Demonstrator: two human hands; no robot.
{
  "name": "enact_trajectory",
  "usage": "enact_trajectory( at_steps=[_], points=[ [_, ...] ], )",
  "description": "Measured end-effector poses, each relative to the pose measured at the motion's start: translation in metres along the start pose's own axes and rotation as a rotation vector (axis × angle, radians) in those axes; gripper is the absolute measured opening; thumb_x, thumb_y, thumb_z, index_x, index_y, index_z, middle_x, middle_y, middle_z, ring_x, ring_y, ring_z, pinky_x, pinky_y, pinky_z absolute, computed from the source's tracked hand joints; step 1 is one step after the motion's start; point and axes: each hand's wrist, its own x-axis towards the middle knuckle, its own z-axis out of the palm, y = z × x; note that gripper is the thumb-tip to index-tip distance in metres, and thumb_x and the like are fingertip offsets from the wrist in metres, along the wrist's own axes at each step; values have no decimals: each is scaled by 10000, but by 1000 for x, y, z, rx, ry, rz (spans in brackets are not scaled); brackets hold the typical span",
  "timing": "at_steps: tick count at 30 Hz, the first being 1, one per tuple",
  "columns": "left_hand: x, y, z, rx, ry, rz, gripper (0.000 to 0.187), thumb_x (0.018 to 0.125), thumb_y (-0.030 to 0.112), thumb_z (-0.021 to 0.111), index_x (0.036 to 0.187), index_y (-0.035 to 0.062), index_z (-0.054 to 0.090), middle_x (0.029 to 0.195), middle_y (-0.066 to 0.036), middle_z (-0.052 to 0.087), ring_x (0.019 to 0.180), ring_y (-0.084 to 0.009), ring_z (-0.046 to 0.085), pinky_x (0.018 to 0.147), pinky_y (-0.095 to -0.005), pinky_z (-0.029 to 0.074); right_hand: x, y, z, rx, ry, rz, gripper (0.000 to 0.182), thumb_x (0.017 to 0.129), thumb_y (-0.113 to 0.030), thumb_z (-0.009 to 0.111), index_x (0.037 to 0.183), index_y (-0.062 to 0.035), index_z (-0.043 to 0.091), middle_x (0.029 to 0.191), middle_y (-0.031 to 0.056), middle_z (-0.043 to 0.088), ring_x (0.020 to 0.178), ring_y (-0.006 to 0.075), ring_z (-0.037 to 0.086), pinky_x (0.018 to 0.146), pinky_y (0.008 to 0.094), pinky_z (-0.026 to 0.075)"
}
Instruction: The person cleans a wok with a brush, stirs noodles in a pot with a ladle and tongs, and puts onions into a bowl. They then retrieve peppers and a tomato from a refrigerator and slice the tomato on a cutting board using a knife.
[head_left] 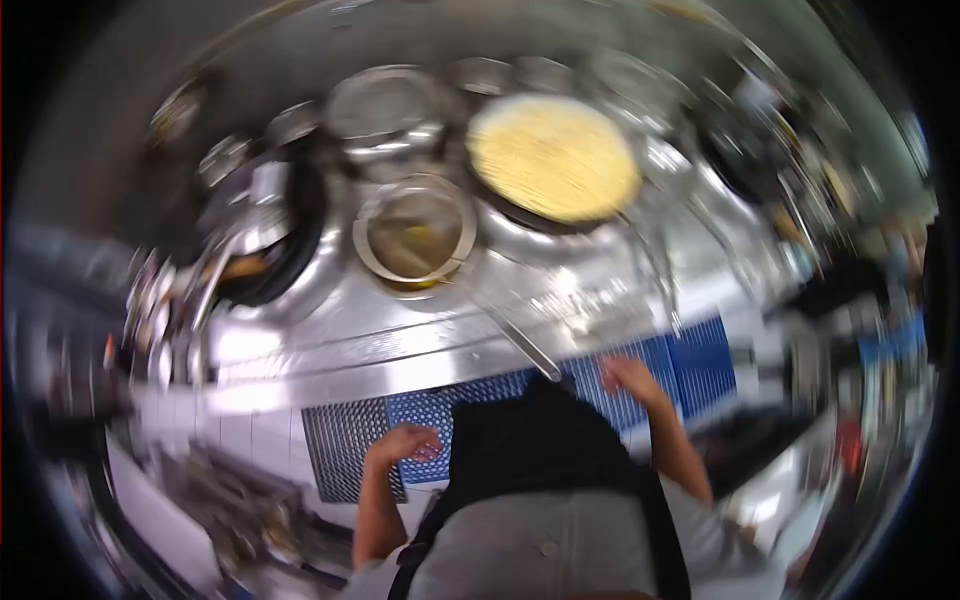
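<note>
My left hand hangs in front of the steel counter, its fingers loosely bent with nothing seen in them. On the other side of my black apron, my right hand is raised near the counter's edge, fingers apart and holding nothing visible. Closest to it is the long handle of a round strainer, jutting over the front edge. The strainer rests over a pot or bowl with something yellow inside. Behind and to the right lies a large round sheet of yellow food on a dark pan. Motion blurs the view.
A dark wok holding a metal utensil stands at the left. Lidded metal pots line the back. Tongs or a similar long tool lie right of the pan. Blue mats cover the floor by the counter.
</note>
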Motion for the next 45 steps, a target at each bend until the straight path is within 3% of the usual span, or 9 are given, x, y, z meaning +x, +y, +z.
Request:
enact_trajectory(
  at_steps=[2, 4, 9, 22, 28, 33, 35, 42, 45],
  points=[
    [-43, 84, 35, 87, -111, 169, 433, 1037, 380, 621, 1133, -30, 722, 1078, -143, 758, 928, -232, 758, 815, -338, 627, 0, 92, -43, -125, 75, 8, 298, 1019, -276, 591, 885, -31, 696, 677, 88, 672, 617, 128, 661, 525, 273, 509],
    [-62, 146, 73, 157, -173, 378, 431, 1062, 381, 576, 1123, -19, 725, 1060, -120, 761, 920, -199, 754, 800, -310, 608, 29, 265, -105, -1472, 7, -374, 231, 833, -283, 656, 698, -97, 630, 644, 110, 666, 547, 281, 661, 531, 441, 524],
    [-39, 238, 184, 256, -364, 529, 366, 1041, 322, 627, 1172, -11, 704, 1084, -106, 752, 929, -178, 741, 805, -303, 597, 20, 302, -133, -1018, -203, 12, 201, 837, -287, 670, 884, -91, 685, 780, 149, 712, 668, 322, 696, 609, 458, 545],
    [-5, 267, 320, 361, -241, 754, 456, 993, 201, 703, 1387, 6, 580, 1261, -127, 682, 1102, -164, 665, 952, -315, 532, 75, 290, -228, -933, -442, -288, 181, 780, -209, 697, 910, -84, 708, 811, 158, 722, 691, 334, 697, 606, 438, 537],
    [-51, 253, 296, 217, -214, 826, 455, 1001, 186, 696, 1406, 17, 572, 1311, -105, 662, 1091, -141, 656, 951, -299, 532, 57, 283, -235, -923, -552, -862, 193, 753, -174, 710, 922, -80, 719, 825, 163, 727, 702, 340, 697, 605, 429, 533],
    [-88, 211, 235, 59, -140, 912, 473, 992, 174, 706, 1412, 5, 567, 1308, -113, 666, 1050, -123, 661, 919, -287, 533, 44, 216, -153, -735, -427, -151, 235, 778, -168, 702, 983, -55, 720, 865, 140, 745, 708, 293, 709, 600, 393, 540],
    [-94, 191, 206, 33, -142, 938, 482, 989, 172, 710, 1416, 2, 564, 1308, -115, 666, 1043, -120, 661, 916, -286, 532, 71, 266, -144, -1366, -529, -630, 269, 838, -179, 690, 1059, -26, 708, 861, 123, 748, 700, 259, 712, 588, 372, 546],
    [-101, 132, 81, -7, -115, 915, 470, 987, 175, 711, 1409, 16, 579, 1282, -97, 683, 1033, -119, 662, 923, -281, 529, 15, 255, -61, -134, -272, 249, 285, 951, -169, 614, 1182, -12, 675, 858, 137, 728, 677, 264, 707, 590, 375, 577],
    [-117, 120, 43, 3, -86, 908, 453, 987, 166, 707, 1398, 19, 590, 1253, -98, 698, 1050, -127, 667, 928, -281, 532, -2, 225, -20, -1527, -463, -184, 217, 960, -165, 605, 1115, -59, 714, 845, 129, 737, 689, 244, 712, 583, 391, 577]
  ],
)
